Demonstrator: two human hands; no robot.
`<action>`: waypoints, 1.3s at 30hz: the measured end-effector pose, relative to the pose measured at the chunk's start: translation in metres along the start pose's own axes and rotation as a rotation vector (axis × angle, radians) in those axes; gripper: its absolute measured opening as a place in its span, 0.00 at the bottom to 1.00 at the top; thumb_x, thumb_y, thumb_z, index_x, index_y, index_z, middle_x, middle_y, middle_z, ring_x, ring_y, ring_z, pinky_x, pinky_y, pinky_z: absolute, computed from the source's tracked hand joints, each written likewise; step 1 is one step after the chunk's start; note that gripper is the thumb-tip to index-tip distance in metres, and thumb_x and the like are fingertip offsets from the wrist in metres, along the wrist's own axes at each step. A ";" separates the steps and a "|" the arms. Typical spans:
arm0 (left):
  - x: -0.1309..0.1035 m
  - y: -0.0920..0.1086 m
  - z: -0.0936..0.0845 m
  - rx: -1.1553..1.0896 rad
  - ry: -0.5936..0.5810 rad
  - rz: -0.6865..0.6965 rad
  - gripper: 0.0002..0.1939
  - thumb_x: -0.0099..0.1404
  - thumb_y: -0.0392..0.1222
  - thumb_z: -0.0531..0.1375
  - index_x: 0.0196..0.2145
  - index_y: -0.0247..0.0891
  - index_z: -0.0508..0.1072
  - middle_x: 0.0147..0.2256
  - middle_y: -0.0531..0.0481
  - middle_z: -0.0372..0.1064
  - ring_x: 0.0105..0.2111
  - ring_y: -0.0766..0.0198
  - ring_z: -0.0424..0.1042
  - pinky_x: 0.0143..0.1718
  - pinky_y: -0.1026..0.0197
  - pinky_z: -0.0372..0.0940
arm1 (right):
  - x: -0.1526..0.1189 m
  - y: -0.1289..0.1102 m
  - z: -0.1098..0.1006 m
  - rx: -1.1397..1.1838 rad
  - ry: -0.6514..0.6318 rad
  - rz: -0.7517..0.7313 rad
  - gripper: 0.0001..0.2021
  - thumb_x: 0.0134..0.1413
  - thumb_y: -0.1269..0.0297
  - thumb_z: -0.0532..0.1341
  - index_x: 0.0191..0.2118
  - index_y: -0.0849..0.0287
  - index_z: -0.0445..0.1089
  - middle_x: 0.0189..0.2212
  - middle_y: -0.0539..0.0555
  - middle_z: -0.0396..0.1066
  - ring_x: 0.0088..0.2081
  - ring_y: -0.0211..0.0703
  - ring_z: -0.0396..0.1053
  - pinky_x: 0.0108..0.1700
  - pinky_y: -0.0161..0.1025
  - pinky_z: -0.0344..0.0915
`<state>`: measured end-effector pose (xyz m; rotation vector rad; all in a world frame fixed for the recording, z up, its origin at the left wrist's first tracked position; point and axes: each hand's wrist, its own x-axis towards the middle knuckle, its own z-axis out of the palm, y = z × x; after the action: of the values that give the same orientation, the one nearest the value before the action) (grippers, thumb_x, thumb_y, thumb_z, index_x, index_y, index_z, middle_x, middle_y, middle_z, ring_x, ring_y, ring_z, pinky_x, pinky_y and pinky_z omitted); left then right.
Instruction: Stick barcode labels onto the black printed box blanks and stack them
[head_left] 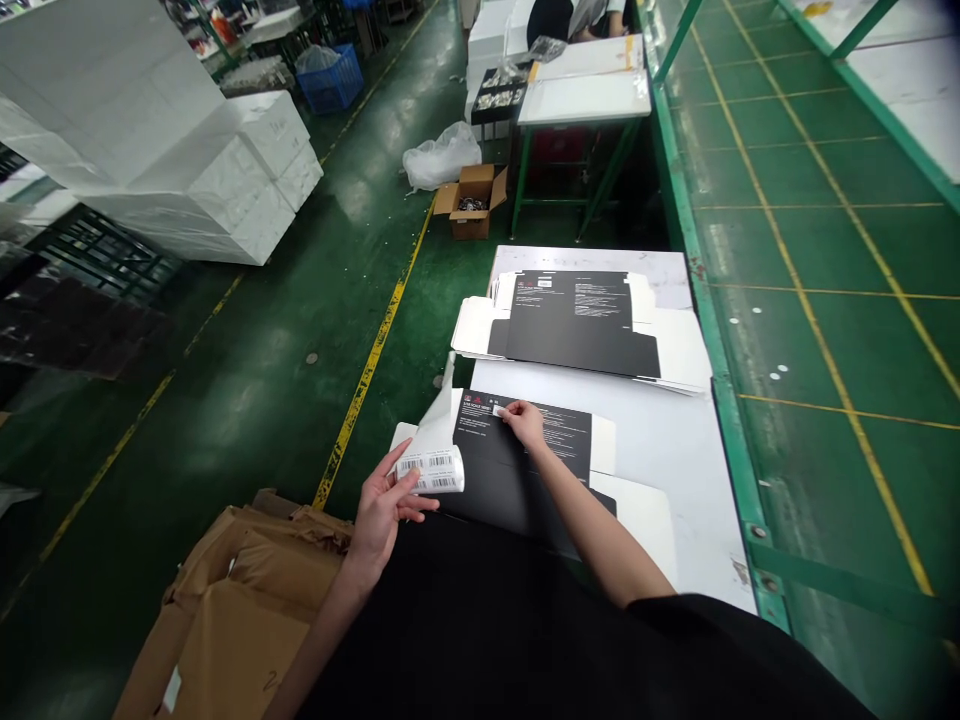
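Note:
My left hand [386, 500] holds a roll of white barcode labels [439, 470], its thumb across the printed face; a loose strip of backing rises from the roll. My right hand [523, 422] pinches a small white label [499, 411] at the upper part of a flat black printed carton [487, 455]. That carton lies unfolded on the white table [705, 460], nearest my body. Beyond it is a stack of similar black and white flat cartons [570, 320].
A large opened brown carton [255, 600] stands at the lower left. A green metal rail [716, 340] runs along the table's right side. Farther off are a small open box [470, 222], a second table [585, 98] and a seated person, partly visible.

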<state>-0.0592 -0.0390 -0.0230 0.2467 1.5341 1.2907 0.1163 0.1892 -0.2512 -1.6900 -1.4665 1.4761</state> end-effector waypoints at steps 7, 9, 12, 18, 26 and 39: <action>-0.007 -0.001 -0.006 0.184 0.113 0.072 0.38 0.62 0.47 0.69 0.67 0.42 0.62 0.47 0.38 0.78 0.25 0.57 0.82 0.19 0.68 0.70 | 0.038 -0.004 0.017 -0.122 0.073 0.010 0.11 0.42 0.62 0.69 0.25 0.56 0.66 0.26 0.49 0.73 0.29 0.41 0.68 0.34 0.37 0.61; -0.008 -0.003 -0.007 0.206 0.136 0.071 0.39 0.62 0.48 0.69 0.67 0.41 0.62 0.46 0.38 0.78 0.25 0.57 0.81 0.19 0.68 0.70 | 0.043 -0.002 0.019 -0.145 0.079 0.016 0.11 0.41 0.62 0.70 0.25 0.56 0.66 0.25 0.49 0.73 0.28 0.41 0.68 0.33 0.37 0.61; -0.009 -0.005 -0.009 0.217 0.141 0.057 0.40 0.62 0.48 0.69 0.68 0.42 0.60 0.47 0.38 0.77 0.25 0.57 0.81 0.19 0.68 0.70 | 0.047 0.001 0.019 -0.166 0.079 0.027 0.12 0.41 0.60 0.70 0.25 0.55 0.66 0.25 0.50 0.73 0.29 0.42 0.69 0.33 0.37 0.62; -0.006 -0.008 -0.010 0.205 0.130 0.039 0.39 0.61 0.48 0.69 0.66 0.41 0.62 0.46 0.39 0.76 0.25 0.57 0.81 0.19 0.68 0.70 | 0.045 0.003 0.023 -0.201 0.072 0.046 0.12 0.43 0.60 0.71 0.26 0.55 0.67 0.26 0.49 0.74 0.29 0.42 0.71 0.33 0.36 0.62; -0.005 -0.007 -0.011 0.214 0.129 0.034 0.38 0.61 0.49 0.69 0.65 0.41 0.63 0.44 0.40 0.77 0.25 0.58 0.81 0.19 0.68 0.70 | 0.038 -0.002 0.032 -0.240 0.107 0.075 0.12 0.45 0.59 0.71 0.26 0.55 0.67 0.28 0.50 0.75 0.29 0.43 0.70 0.32 0.37 0.59; -0.011 -0.005 -0.011 0.238 0.120 0.026 0.35 0.63 0.48 0.67 0.65 0.43 0.64 0.50 0.38 0.77 0.25 0.60 0.81 0.20 0.67 0.71 | 0.041 -0.004 0.028 -0.264 0.079 0.055 0.10 0.46 0.60 0.70 0.27 0.55 0.67 0.29 0.50 0.75 0.31 0.42 0.70 0.33 0.37 0.59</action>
<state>-0.0614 -0.0554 -0.0229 0.3465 1.7947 1.1595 0.0838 0.2195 -0.2742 -1.9328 -1.6428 1.2710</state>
